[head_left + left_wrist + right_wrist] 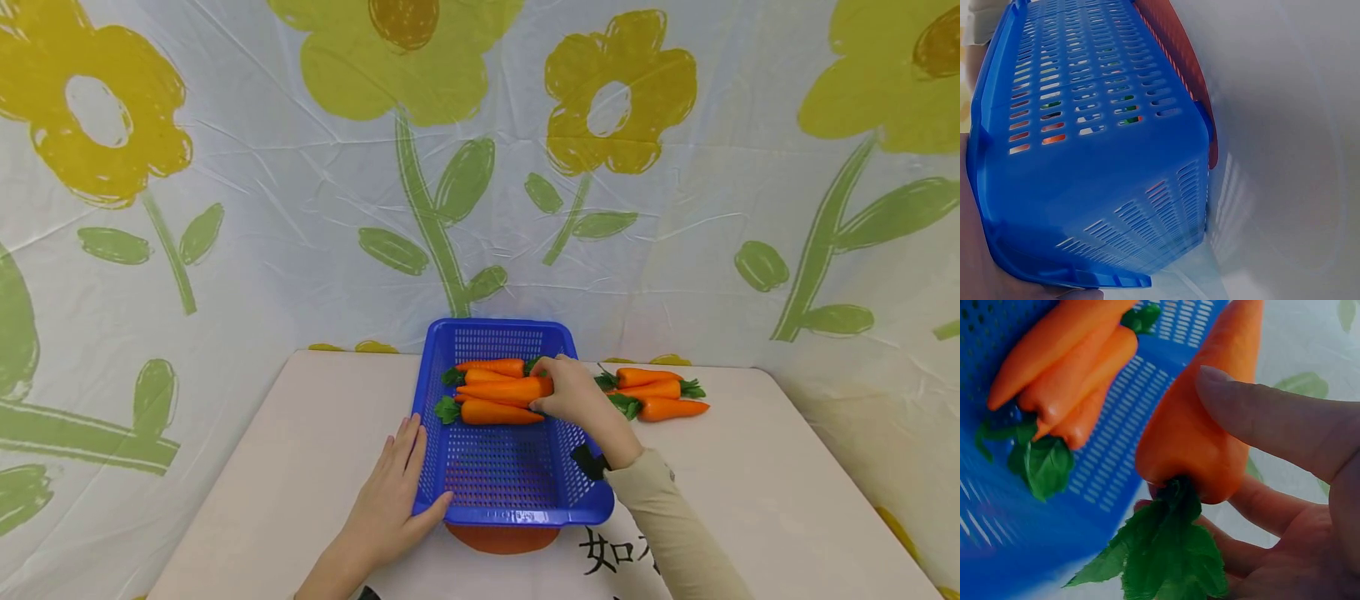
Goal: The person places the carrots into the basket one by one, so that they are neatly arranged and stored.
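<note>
My right hand [573, 393] pinches an orange carrot [1200, 419] near its leafy end, thumb on one side and fingers on the other. The held carrot is over the blue plastic basket [517, 517]. Under and beside it several more carrots [498, 412] lie crosswise in the back half of the basket, some with green tops. My left hand [386, 492] rests at the basket's near left corner, its fingers straight along the left rim and its thumb by the front rim. In the left wrist view the slotted basket wall [1085, 175] fills much of the picture.
To the right of the basket, several carrots [675, 408] with green tops lie in a pile on the pale tabletop [750, 500]. A brown-orange round shape [502, 540] shows under the basket's front edge. A flower-printed cloth [300, 208] hangs behind.
</note>
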`<state>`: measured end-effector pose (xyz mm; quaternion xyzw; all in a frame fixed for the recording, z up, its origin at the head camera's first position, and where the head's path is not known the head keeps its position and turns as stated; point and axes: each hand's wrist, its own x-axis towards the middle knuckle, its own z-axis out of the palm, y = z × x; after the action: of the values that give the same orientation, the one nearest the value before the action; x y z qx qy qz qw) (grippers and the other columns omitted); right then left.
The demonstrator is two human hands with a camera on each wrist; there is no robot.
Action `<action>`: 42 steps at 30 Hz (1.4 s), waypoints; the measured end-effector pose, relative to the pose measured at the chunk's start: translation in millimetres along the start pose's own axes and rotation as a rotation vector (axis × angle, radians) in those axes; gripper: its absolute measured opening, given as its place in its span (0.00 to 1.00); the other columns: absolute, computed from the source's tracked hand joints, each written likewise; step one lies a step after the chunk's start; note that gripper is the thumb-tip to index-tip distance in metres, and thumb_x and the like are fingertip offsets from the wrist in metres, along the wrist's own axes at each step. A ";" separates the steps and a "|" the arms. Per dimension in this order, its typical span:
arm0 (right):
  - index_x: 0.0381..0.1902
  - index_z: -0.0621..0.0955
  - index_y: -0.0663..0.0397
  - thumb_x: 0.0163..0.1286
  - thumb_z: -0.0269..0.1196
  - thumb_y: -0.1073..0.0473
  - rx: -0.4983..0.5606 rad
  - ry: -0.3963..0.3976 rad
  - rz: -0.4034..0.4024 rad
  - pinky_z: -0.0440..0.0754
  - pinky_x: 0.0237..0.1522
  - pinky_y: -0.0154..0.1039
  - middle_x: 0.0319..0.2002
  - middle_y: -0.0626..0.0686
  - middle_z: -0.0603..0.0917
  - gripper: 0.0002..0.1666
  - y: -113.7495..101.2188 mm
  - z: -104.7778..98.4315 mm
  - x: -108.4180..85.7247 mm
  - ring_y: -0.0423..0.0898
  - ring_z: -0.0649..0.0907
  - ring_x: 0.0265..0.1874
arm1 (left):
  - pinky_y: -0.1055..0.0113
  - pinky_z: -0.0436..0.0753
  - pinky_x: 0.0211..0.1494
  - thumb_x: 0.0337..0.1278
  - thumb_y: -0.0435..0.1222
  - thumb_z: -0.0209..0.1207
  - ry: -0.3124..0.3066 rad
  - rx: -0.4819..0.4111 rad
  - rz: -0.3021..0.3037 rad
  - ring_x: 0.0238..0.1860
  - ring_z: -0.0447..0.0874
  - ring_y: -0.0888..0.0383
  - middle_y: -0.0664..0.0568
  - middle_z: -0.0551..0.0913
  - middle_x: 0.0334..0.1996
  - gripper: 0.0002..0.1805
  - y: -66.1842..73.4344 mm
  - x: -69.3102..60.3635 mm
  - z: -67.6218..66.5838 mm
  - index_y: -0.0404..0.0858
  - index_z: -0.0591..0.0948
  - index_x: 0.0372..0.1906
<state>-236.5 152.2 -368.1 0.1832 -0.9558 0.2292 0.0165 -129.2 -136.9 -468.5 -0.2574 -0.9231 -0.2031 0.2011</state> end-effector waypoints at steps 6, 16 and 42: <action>0.46 0.83 0.61 0.51 0.75 0.61 -0.044 -0.053 0.037 0.80 0.46 0.54 0.40 0.58 0.82 0.23 -2.1 15.2 3.4 0.54 0.79 0.39 | 0.56 0.44 0.79 0.60 0.55 0.60 -0.009 0.001 -0.008 0.77 0.49 0.43 0.36 0.52 0.77 0.49 0.0 -0.4 0.1 0.25 0.59 0.74; 0.49 0.83 0.60 0.50 0.77 0.60 -0.085 -0.161 0.119 0.82 0.47 0.51 0.42 0.57 0.85 0.27 -7.3 36.6 10.3 0.53 0.82 0.40 | 0.56 0.45 0.79 0.60 0.55 0.60 0.001 0.007 -0.001 0.77 0.51 0.42 0.35 0.53 0.77 0.49 1.2 0.2 -1.2 0.24 0.60 0.73; 0.57 0.82 0.61 0.62 0.67 0.39 -0.308 -0.266 0.257 0.82 0.53 0.51 0.48 0.61 0.85 0.35 -15.6 71.6 20.8 0.56 0.85 0.45 | 0.55 0.45 0.78 0.59 0.54 0.61 0.040 0.021 0.026 0.75 0.54 0.39 0.33 0.54 0.76 0.49 0.4 -0.8 0.2 0.22 0.61 0.72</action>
<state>-246.6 100.4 -423.0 0.0840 -0.9887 0.0547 -0.1112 -128.4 -136.8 -469.0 -0.2633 -0.9174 -0.1960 0.2250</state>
